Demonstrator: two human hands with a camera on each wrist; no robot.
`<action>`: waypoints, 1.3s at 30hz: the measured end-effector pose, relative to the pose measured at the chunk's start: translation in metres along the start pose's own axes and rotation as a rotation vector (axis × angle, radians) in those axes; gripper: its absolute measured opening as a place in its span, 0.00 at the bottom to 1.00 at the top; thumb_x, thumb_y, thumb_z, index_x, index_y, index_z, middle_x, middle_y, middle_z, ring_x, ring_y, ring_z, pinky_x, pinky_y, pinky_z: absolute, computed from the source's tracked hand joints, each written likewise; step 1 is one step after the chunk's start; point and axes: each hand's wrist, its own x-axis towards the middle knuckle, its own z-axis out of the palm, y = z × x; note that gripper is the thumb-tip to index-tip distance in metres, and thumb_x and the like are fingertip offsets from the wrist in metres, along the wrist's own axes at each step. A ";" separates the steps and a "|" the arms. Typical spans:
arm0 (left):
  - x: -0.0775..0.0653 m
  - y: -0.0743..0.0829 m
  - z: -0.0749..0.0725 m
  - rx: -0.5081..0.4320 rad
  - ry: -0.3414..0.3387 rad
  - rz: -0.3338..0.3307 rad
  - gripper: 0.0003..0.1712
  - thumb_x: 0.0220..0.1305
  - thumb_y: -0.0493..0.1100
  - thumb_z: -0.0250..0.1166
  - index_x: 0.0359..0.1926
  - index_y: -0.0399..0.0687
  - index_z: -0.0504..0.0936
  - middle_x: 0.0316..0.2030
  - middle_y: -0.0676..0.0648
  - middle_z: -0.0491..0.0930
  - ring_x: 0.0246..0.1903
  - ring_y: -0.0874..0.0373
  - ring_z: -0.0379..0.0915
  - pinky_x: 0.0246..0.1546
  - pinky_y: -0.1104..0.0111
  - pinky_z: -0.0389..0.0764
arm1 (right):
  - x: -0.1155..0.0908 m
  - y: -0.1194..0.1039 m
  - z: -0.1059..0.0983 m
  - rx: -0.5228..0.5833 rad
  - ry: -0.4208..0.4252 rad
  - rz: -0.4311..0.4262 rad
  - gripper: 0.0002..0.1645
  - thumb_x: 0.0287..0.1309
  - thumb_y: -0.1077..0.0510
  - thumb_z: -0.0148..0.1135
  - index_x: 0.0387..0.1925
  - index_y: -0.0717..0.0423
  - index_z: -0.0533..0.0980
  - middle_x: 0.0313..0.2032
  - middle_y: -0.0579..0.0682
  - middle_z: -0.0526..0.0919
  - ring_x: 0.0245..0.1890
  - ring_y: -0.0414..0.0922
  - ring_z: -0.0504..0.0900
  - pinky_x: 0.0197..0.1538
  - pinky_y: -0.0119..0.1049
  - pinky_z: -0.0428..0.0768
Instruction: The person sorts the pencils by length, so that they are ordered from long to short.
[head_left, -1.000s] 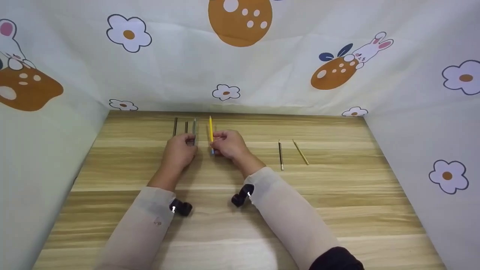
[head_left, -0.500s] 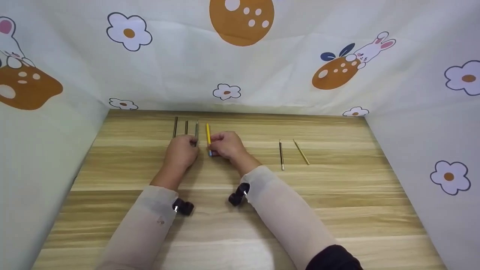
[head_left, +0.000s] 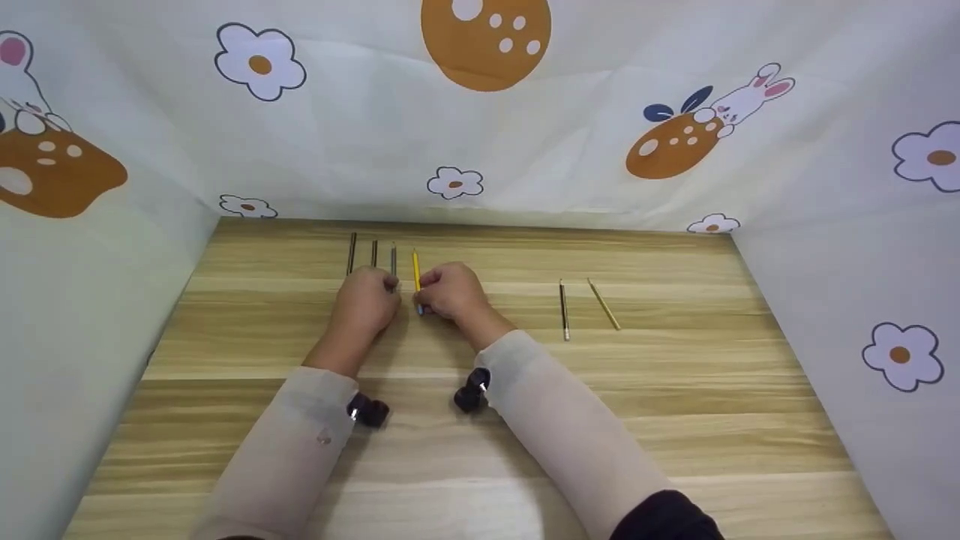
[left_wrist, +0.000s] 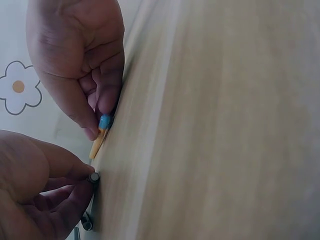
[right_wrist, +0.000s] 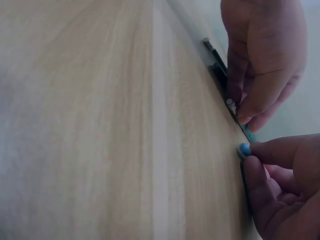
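In the head view my left hand (head_left: 365, 301) pinches a dark grey-green pencil (head_left: 394, 259) between thumb and fingers, its point towards the back wall. Just to the right, my right hand (head_left: 454, 290) pinches a yellow pencil (head_left: 416, 268) near its blue end. The two pencils stand roughly parallel with a small gap between them. Left of them lie two dark pencils (head_left: 352, 253), their near ends hidden by the left hand. The left wrist view shows the blue end (left_wrist: 105, 121) and the round grey end (left_wrist: 94, 177) low at the table.
A black pencil (head_left: 565, 309) with a pale end and a slanted gold-coloured pencil (head_left: 604, 304) lie to the right on the wooden table (head_left: 675, 420). Printed fabric walls (head_left: 360, 120) rise at the back and both sides.
The yellow pencil has shifted left and towards me with my right hand, nearer the dark pencil. My left hand has moved slightly right, still pinching its pencil.
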 end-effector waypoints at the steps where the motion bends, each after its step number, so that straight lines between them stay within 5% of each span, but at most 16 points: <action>1: 0.000 0.000 0.000 0.000 -0.001 -0.001 0.19 0.69 0.35 0.62 0.58 0.37 0.88 0.60 0.36 0.86 0.63 0.40 0.82 0.65 0.48 0.82 | 0.000 0.000 0.000 -0.010 0.004 -0.002 0.14 0.57 0.64 0.77 0.46 0.60 0.89 0.39 0.52 0.92 0.28 0.38 0.87 0.33 0.29 0.86; 27: 0.002 0.001 -0.003 0.016 0.002 0.026 0.20 0.70 0.36 0.63 0.59 0.34 0.87 0.61 0.34 0.85 0.65 0.39 0.80 0.66 0.46 0.82 | 0.000 -0.001 -0.001 -0.086 0.017 -0.022 0.09 0.61 0.60 0.75 0.42 0.58 0.90 0.35 0.50 0.93 0.27 0.35 0.84 0.30 0.26 0.80; 39: -0.003 0.007 0.001 -0.080 0.022 0.000 0.24 0.69 0.37 0.63 0.65 0.39 0.84 0.64 0.38 0.84 0.69 0.40 0.76 0.70 0.46 0.78 | -0.002 0.006 -0.008 -0.027 -0.001 -0.034 0.16 0.64 0.60 0.71 0.52 0.61 0.88 0.39 0.53 0.93 0.30 0.38 0.86 0.34 0.29 0.85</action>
